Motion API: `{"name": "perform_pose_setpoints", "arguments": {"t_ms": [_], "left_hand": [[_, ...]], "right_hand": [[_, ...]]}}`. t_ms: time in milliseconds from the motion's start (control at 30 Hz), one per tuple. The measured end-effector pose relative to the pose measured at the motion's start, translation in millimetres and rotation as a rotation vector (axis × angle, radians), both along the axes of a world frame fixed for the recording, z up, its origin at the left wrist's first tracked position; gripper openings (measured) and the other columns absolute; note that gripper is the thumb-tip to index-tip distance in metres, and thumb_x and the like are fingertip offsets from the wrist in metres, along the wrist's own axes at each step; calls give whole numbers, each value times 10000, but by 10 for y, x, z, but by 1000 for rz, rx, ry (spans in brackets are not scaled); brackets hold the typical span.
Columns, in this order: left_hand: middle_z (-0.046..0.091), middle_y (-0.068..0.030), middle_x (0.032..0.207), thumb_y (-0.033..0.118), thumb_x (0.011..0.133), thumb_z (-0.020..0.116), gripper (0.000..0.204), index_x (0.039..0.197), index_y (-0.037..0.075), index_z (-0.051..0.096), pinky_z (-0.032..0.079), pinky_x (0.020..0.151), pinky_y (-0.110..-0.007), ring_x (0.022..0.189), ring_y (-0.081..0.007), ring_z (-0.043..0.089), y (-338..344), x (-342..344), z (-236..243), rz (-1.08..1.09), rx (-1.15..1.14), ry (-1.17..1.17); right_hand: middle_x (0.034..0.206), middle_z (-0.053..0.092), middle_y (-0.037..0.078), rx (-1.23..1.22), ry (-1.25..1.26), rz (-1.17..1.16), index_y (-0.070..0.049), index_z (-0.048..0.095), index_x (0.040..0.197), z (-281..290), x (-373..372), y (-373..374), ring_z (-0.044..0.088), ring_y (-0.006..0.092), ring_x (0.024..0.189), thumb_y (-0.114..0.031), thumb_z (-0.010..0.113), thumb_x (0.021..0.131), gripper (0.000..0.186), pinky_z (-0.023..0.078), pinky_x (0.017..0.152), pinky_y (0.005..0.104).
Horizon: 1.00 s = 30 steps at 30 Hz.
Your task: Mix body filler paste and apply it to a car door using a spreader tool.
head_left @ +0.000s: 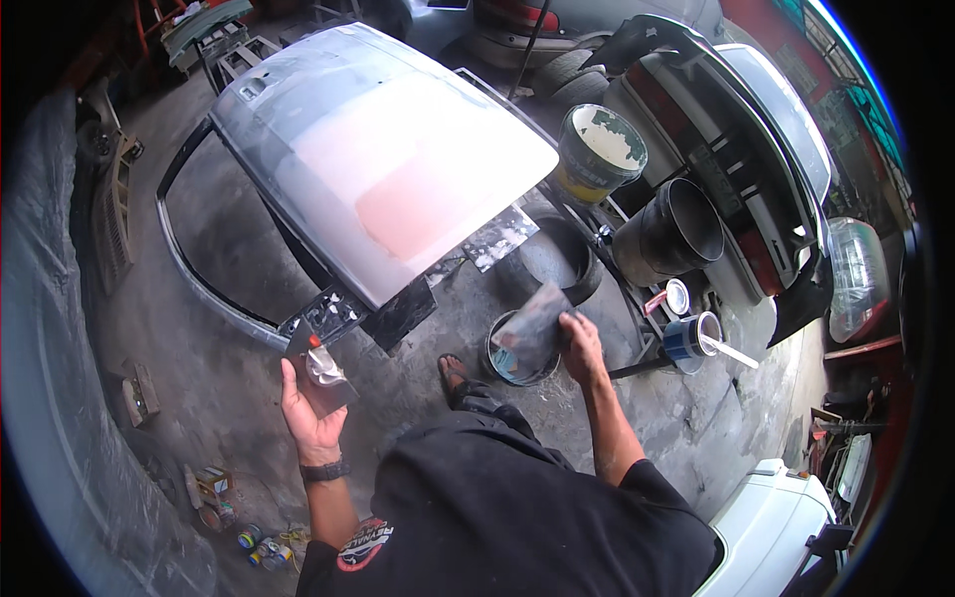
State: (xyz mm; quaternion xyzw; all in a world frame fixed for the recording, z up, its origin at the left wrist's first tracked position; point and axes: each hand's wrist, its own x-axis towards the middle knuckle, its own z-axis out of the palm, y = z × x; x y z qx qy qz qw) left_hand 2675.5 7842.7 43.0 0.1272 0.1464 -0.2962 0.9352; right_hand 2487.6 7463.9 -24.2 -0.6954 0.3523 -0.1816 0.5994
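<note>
Pale paste point(323, 368) is risking sliding should the loosely curled left hand point(312, 426), which is holding its dark plate point(337, 398), tip; the right hand point(583, 348) is gripping a grey sheet point(532, 323).

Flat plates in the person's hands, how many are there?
2: one dark plate with pale paste and a red dab in the left hand, one greyish plate in the right hand.

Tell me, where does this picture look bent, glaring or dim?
Head view: a bright strip at upper right glares blue-white, curving along the rim; head view: the car door looks washed out mid-panel, perhaps partly pale paint; head view: corners black, upper-left background dim.
</note>
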Motion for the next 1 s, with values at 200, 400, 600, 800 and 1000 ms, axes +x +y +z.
{"name": "perform_pose_setpoints", "arguments": {"t_ms": [200, 400, 600, 800, 1000], "left_hand": [[626, -123, 1189, 381, 1008, 428, 419, 1193, 34, 569, 529, 873, -433, 1065, -274, 600, -19, 26, 334, -39, -133, -52], [569, -105, 1273, 424, 1003, 439, 513, 1315, 20, 492, 428, 1002, -371, 1173, -214, 542, 181, -36, 534, 114, 455, -432], [549, 34, 730, 452, 1025, 373, 539, 921, -4, 642, 360, 522, -242, 620, -41, 441, 483, -108, 361, 395, 1084, -603], [652, -34, 809, 441, 1026, 366, 584, 1027, -63, 659, 458, 580, -258, 694, -85, 568, 697, -189, 223, 356, 1010, -491], [644, -107, 1120, 471, 989, 442, 520, 1207, 10, 543, 529, 866, -368, 983, -213, 653, 1000, -88, 427, 523, 569, -251]], "right_hand": [[1064, 651, 87, 484, -731, 230, -12, 626, 1098, 1345, 1117, 642, 638, 168, 943, 32, 594, 882, 223, 515, 789, 294], [1257, 562, 192, -1077, -578, 863, -105, 624, 1241, 1800, 1648, 1819, 554, 371, 1162, -36, 605, 803, 444, 433, 986, 474], [1316, 535, 106, -1412, -572, 1199, -169, 581, 1299, 1702, 1754, 2357, 478, 344, 1240, -142, 544, 817, 484, 322, 1031, 592], [1262, 563, 84, -1270, -561, 1471, -177, 628, 1236, 1409, 1507, 2562, 505, 320, 1213, -89, 577, 748, 498, 363, 1025, 552], [1218, 593, 99, -1011, -428, 1542, -125, 574, 1293, 1566, 1451, 2464, 531, 300, 1201, -51, 708, 661, 650, 379, 1036, 513]]}}
